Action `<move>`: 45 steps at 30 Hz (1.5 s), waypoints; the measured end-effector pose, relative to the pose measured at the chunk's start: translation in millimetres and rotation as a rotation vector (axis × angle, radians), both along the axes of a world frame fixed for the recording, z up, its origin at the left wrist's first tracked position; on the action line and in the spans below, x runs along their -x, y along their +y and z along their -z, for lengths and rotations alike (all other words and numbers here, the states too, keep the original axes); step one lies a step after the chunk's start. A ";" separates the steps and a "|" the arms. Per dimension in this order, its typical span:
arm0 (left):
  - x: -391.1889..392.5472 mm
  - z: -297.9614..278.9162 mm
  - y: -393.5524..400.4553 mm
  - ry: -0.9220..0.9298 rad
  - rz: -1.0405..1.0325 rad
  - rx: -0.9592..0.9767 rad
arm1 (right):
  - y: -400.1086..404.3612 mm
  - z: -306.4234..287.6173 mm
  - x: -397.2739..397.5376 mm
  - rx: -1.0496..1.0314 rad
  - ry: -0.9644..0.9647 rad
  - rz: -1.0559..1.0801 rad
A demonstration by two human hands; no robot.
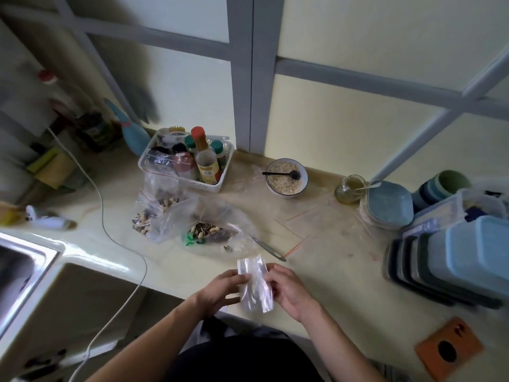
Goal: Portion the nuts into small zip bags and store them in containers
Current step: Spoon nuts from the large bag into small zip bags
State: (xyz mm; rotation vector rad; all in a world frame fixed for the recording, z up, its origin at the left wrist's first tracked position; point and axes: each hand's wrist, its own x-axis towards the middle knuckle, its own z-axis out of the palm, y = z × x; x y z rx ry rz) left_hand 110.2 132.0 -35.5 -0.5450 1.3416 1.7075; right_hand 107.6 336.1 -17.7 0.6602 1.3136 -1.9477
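Both hands hold one small clear empty zip bag (254, 282) above the near edge of the pale yellow surface (336, 271): the left hand (220, 292) pinches its left side between thumb and curled fingers (242, 277), and the right hand (286, 288) grips its right side with fingers curled behind the plastic. Just beyond the fingers lies a large crumpled clear plastic bag (217, 232) holding a heap of mixed nuts and striped seeds, with a metal spoon handle (268, 248) sticking out of it toward the right. Beyond and left of the fingers, two filled clear zip bags of nuts (157, 213) lean against a white slatted plastic basket (213, 186), which carries condiment bottles with red and green caps. Farther off and slightly right of the fingers stands a white ceramic bowl (286, 176) filled with pale oat-like flakes, a black spoon (283, 174) resting across them. Right of that is a small glass jar (349, 188) with yellowish liquid inside. Well to the right of the fingers sit a stack of blue and dark rectangular plastic containers with lids (454, 260), a round-cornered blue-lidded clear container (388, 204), and a clear box (457, 205) whose contents are too blurred to tell.
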 end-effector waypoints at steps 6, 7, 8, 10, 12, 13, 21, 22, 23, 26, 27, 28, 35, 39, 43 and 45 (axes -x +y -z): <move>15.8 -8.5 3.1 -0.028 -0.149 -0.140 | 10.4 -14.2 19.8 0.157 -0.018 0.038; 17.9 -10.3 4.7 -0.002 -0.163 -0.110 | 12.9 -13.0 22.6 0.186 -0.041 0.035; 19.6 -9.1 5.7 0.023 -0.178 -0.080 | 15.2 -13.2 25.0 0.217 -0.067 0.032; 22.6 -8.6 5.4 0.062 -0.196 -0.041 | 19.2 -13.1 29.0 0.276 -0.103 0.029; 24.4 -8.7 3.1 0.087 -0.202 -0.016 | 19.8 -18.1 32.9 0.294 -0.095 0.019; 24.8 -9.5 0.7 0.094 -0.214 -0.011 | 19.8 -20.3 35.1 0.268 -0.077 0.022; 21.5 5.5 -25.0 0.143 -0.248 0.379 | 9.4 -9.1 51.9 -0.185 -0.027 -0.053; 20.7 9.2 -27.9 0.153 -0.246 0.452 | 5.5 -7.3 51.7 -0.218 -0.020 -0.084; 19.9 12.9 -30.9 0.160 -0.230 0.534 | 1.8 -6.3 51.1 -0.241 -0.016 -0.112; 18.5 19.1 -34.8 0.162 -0.090 0.898 | -10.2 -4.9 50.6 -0.297 -0.005 -0.158; 18.3 18.2 -34.3 0.190 -0.067 1.020 | -14.3 -5.1 50.6 -0.314 0.006 -0.160; 18.6 14.6 -31.9 0.236 -0.071 1.123 | -18.4 -5.0 51.1 -0.336 0.013 -0.158; 29.3 -11.8 -2.3 0.356 -0.012 0.446 | -40.4 -2.3 48.6 -0.461 0.050 -0.235; 21.5 -9.9 -1.5 0.404 0.059 0.223 | -43.9 -1.5 44.4 -0.420 0.047 -0.247; 24.7 -5.6 -13.2 0.405 0.117 0.144 | -40.3 0.8 36.1 -0.382 0.060 -0.274; 26.7 -5.1 -16.6 0.380 0.173 0.156 | -38.7 1.1 32.7 -0.378 0.068 -0.291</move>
